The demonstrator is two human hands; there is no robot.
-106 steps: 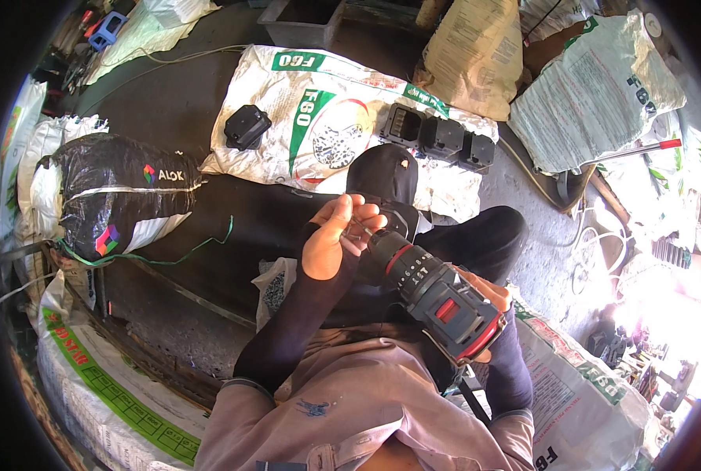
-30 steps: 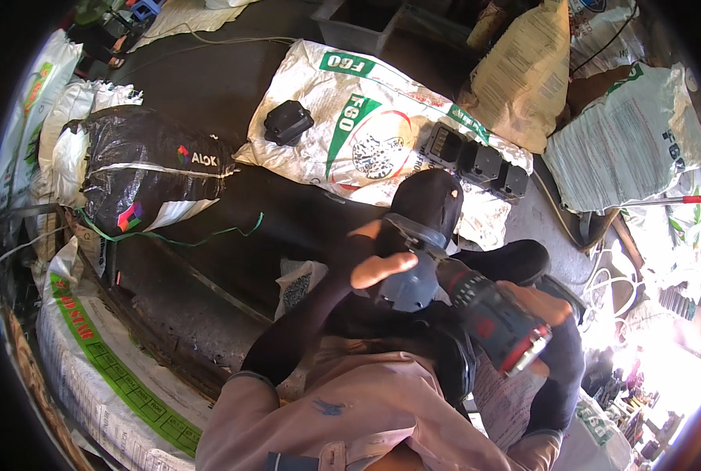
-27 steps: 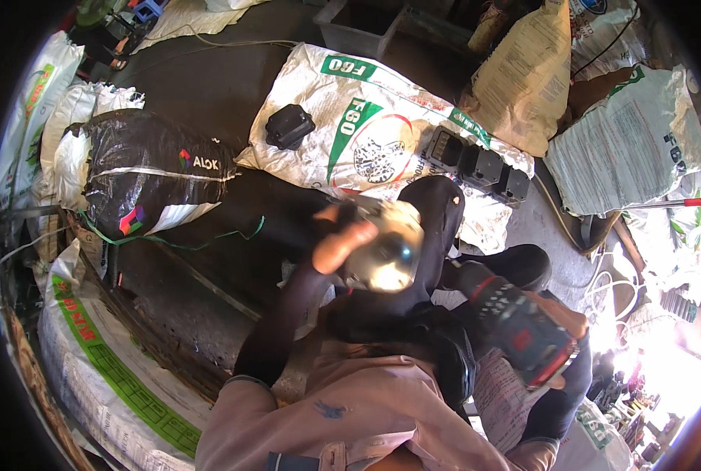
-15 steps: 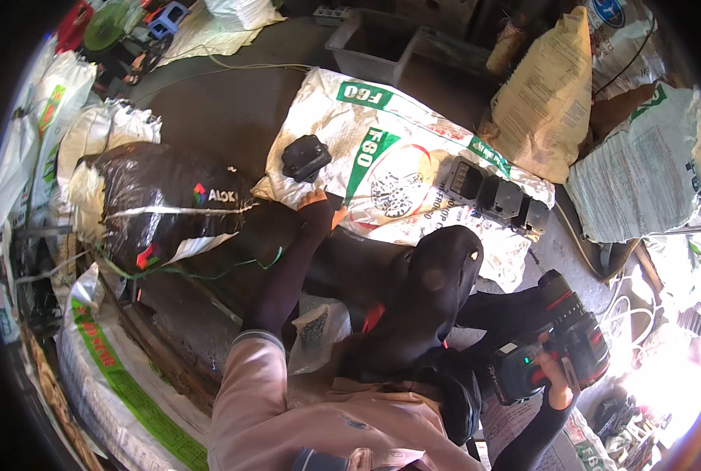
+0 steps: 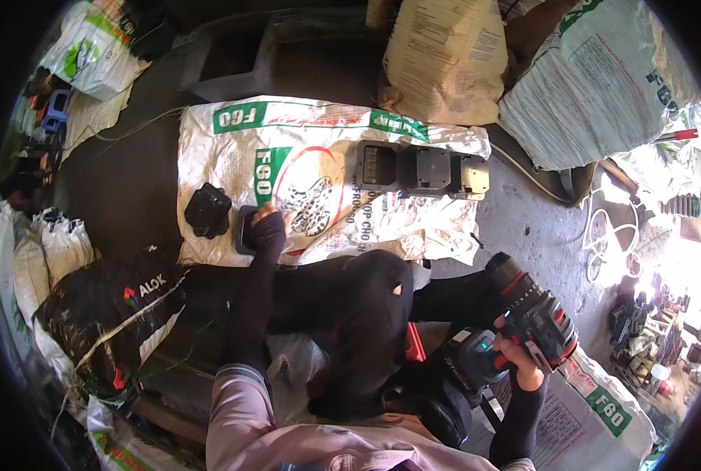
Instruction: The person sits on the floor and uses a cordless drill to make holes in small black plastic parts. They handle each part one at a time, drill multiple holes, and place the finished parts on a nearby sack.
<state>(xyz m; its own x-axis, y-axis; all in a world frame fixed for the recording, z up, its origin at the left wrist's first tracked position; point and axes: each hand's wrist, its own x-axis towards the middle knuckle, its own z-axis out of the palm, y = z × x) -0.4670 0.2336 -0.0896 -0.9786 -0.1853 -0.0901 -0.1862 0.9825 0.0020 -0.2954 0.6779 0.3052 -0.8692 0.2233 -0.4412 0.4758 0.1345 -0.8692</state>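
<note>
My left hand [image 5: 267, 223] has its fingers closed on the right side of a flat black rectangular plastic part [image 5: 247, 230], low over the left half of a white printed sack. Just left of it on the sack lies a black plastic housing [image 5: 208, 210] with lugs on its edges. In my right hand [image 5: 518, 363] is a black and red cordless drill [image 5: 529, 308], gripped by its handle beside my knee. Its chuck points up and left, toward the sack. A small green light shows near the drill's battery base.
A row of black open boxes [image 5: 378, 166] lies on the right half of the white sack [image 5: 319, 141]. Full sacks [image 5: 444, 63] stand at the far side. A dark wrapped bundle [image 5: 107, 314] is at my left. White cable [image 5: 602, 243] coils on the right floor.
The whole view has turned, so the sack and the boxes sit further left and nearer. My left hand has moved further onto the sack with the black part. The drill stays in my right hand.
</note>
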